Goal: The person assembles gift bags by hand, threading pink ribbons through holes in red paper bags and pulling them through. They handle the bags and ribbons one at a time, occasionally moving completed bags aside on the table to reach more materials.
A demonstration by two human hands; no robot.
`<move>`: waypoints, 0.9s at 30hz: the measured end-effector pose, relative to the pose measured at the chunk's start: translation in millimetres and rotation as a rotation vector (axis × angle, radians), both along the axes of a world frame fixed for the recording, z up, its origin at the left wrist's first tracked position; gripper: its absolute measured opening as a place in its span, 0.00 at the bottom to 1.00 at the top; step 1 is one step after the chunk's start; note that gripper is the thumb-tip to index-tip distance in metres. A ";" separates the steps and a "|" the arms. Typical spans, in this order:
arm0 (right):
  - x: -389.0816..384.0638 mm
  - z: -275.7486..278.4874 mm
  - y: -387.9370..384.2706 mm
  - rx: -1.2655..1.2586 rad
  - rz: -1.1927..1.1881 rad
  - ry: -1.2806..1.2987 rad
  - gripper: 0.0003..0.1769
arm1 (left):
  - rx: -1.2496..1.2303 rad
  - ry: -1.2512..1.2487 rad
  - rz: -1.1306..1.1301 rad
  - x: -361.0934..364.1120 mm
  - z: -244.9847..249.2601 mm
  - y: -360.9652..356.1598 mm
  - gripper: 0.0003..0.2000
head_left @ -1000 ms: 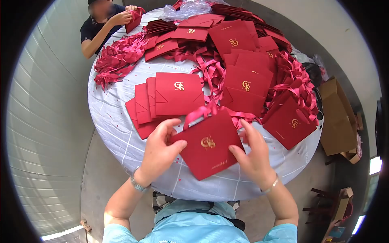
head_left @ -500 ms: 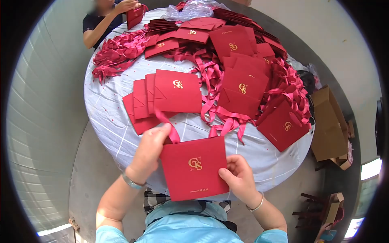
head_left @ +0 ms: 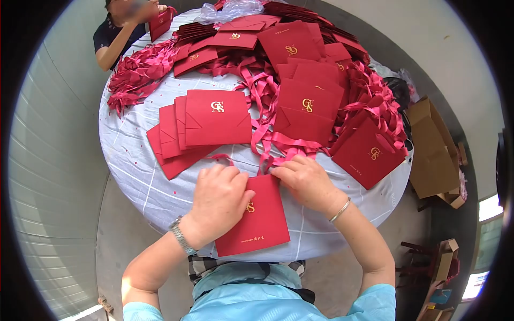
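Observation:
A flat red gift bag (head_left: 265, 219) with gold letters lies at the table's near edge, just in front of me. My left hand (head_left: 218, 198) is closed over its upper left part and covers some of the gold logo. At the bag's top right corner, my right hand (head_left: 306, 181) is closed with its fingertips pinched at the pink ribbon (head_left: 262, 165); the exact grip is partly hidden. Just beyond my left hand lies a fanned stack of red bags (head_left: 217, 125). More red bags (head_left: 308, 115) overlap beyond my right hand.
Pink ribbons (head_left: 144, 72) lie heaped at the far left. Clear plastic wrap (head_left: 230, 10) sits at the back. Across the round table (head_left: 134, 160) a person (head_left: 115, 40) handles another red bag. A cardboard box (head_left: 433, 147) and a wooden stool (head_left: 428, 257) stand on the right.
The bag has gone from being held up, angled, to lying lower on the table. My left hand moved onto its front, and my right hand moved from its side up to the top corner.

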State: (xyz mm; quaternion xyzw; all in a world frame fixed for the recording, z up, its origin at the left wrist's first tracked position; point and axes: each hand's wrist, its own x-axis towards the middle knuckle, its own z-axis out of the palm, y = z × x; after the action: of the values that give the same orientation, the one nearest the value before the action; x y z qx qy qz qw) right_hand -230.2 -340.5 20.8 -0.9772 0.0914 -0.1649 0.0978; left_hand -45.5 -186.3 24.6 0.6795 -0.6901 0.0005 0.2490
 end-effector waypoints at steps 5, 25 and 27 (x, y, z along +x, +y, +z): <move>-15.4 0.7 3.5 -0.093 -0.195 -0.065 0.14 | 0.063 -0.065 -0.051 -2.8 -3.3 -11.5 0.12; 5.4 57.1 58.3 0.627 -0.125 -0.510 0.10 | 0.555 0.912 -0.098 46.3 15.9 -35.8 0.10; 22.6 21.3 62.6 0.694 -0.230 -0.413 0.08 | 0.575 1.014 -0.096 46.7 9.7 -35.5 0.10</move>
State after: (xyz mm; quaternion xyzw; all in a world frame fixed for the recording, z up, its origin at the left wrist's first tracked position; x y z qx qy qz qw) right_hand -207.6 -277.9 42.2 -0.8161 0.2286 -0.3266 0.4184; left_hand 1.2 -221.8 34.3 0.6029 -0.4872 -0.5236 0.3534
